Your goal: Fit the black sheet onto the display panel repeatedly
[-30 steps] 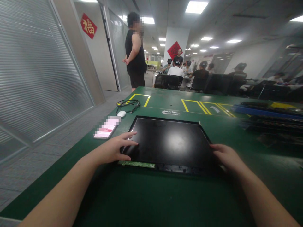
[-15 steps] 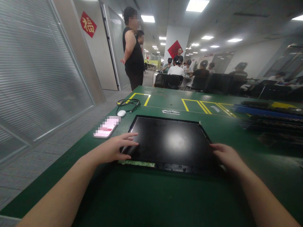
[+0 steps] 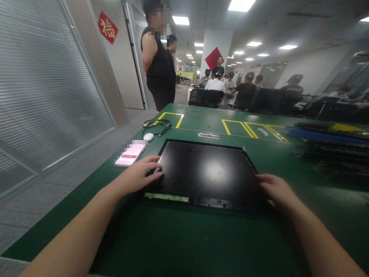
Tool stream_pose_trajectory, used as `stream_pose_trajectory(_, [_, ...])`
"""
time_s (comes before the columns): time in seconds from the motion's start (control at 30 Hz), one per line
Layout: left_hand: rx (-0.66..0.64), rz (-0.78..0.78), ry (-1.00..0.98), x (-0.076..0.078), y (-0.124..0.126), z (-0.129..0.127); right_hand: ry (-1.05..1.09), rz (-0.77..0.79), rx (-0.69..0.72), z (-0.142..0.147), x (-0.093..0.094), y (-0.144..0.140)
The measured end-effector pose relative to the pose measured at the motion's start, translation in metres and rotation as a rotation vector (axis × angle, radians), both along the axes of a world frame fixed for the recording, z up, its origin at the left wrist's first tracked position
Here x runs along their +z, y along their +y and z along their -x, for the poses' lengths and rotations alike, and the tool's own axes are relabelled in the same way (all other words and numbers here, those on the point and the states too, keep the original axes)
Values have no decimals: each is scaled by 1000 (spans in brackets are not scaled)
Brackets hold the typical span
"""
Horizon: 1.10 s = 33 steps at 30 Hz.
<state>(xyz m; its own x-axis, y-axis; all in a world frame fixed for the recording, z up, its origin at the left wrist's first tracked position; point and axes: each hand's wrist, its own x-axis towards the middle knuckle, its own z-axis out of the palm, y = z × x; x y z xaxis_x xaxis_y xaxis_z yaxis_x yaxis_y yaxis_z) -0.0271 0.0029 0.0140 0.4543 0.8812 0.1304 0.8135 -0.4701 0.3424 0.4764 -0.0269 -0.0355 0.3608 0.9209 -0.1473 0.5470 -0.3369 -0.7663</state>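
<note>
A black LCD screen panel [image 3: 184, 165] lies flat on the green table in front of me, a bright reflection near its middle. Along its near edge, toward the left, runs a thin green circuit board [image 3: 167, 197]. My left hand [image 3: 141, 173] rests over the panel's left edge, fingers stretched and apart, tips on the rim and screen. At the opposite edge, my right hand [image 3: 276, 188] holds the panel's side between bent fingers; its lower fingers are partly hidden in shadow.
Left of the panel lie a phone [image 3: 131, 153] with a lit screen, a white round object [image 3: 148, 137] and a coiled black cable [image 3: 157, 125]. Stacked dark panels [image 3: 334, 144] stand at right. Two people [image 3: 158, 69] stand beyond the table; others sit farther back.
My left hand has drawn back leftward from the screen surface to its edge. My right hand and the panel stay nearly in place. The standing people at the back have shifted slightly.
</note>
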Motion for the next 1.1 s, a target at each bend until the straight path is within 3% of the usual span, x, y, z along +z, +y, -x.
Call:
stream_pose_trajectory(0.17, [136, -44, 100, -9, 8, 6, 7, 2, 16, 0, -3, -1])
stream_pose_trajectory(0.47, [89, 16, 111, -10, 6, -2, 35, 0, -31, 2, -3, 1])
stream_pose_trajectory(0.77, [137, 27, 72, -9, 9, -2, 51, -16, -18, 2, -9, 3])
stream_pose_trajectory(1.1, [138, 39, 130, -9, 9, -1, 169, 13, -68, 10, -2, 1])
